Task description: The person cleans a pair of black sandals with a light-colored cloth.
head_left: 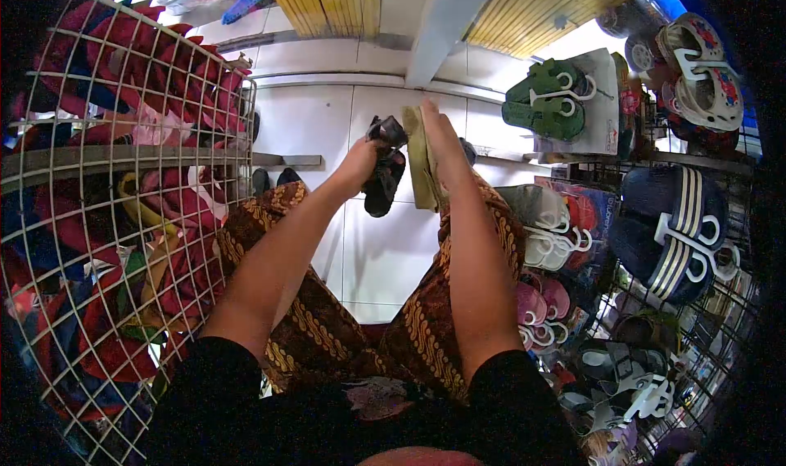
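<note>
Our left hand has its grip closed on the dark sandal, probably to steady it. Just right of the sandal, our right hand lies against an olive piece; whether it grips, we cannot tell.

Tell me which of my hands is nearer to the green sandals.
Right. Your right hand is to the left of the green sandals, not touching them; your left hand is farther left, holding a dark shoe.

A wire grid — green sandals hang opposite.
</note>
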Motion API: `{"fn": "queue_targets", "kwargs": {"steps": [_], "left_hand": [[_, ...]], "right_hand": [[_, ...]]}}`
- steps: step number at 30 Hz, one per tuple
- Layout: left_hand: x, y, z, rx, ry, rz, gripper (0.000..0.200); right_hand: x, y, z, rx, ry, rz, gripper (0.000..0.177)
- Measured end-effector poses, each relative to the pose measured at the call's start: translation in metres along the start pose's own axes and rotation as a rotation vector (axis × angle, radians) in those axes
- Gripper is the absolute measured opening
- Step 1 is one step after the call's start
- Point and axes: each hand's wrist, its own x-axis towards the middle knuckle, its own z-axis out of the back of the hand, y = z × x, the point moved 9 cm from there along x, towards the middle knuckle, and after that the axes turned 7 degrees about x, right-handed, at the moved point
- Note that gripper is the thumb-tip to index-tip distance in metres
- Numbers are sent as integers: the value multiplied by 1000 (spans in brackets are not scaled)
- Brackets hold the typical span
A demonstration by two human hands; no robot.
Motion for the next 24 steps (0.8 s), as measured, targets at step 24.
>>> {"fn": "queue_targets", "kwargs": {"steps": [24], "left_hand": [[7, -13, 13, -72, 253, -129, 19]], "right_hand": [[-24, 53, 9, -488, -62, 219, 62]]}}
